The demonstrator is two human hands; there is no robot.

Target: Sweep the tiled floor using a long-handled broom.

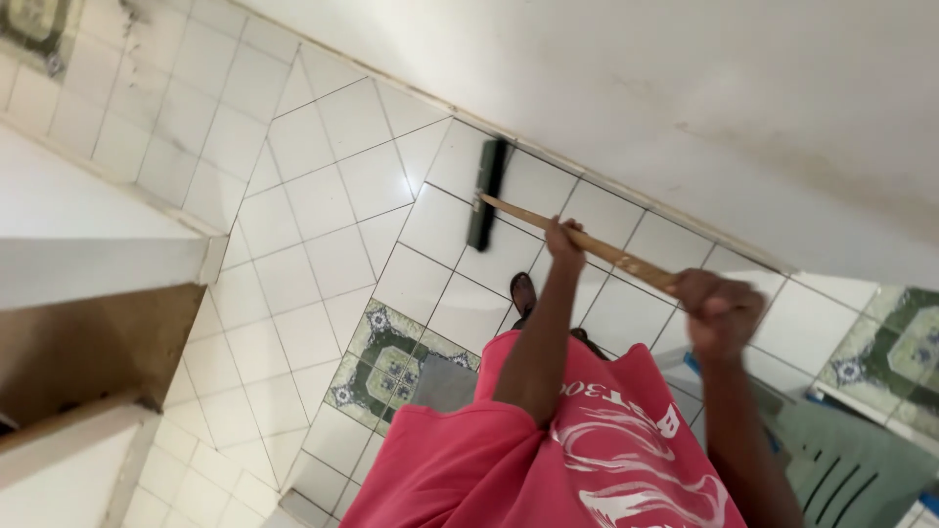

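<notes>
- Left hand [564, 238] was wrapped around the middle of the wooden broom handle [577, 238], fingers clenched on it.
- Right hand [719, 313], blurred, gripped the handle's upper end.
- Dark broom head [486, 194] lay on the white tiled floor [313, 205], its far end just beside the foot of the white wall [626, 88].
- One foot [522, 291] stood near the broom head, below it in view.
- A patterned green tile [396, 367] sat near the pink shirt [469, 460].
- Bare tiles spread leftward to a white ledge [98, 259]; a green plastic chair [851, 460] crowded the right.
</notes>
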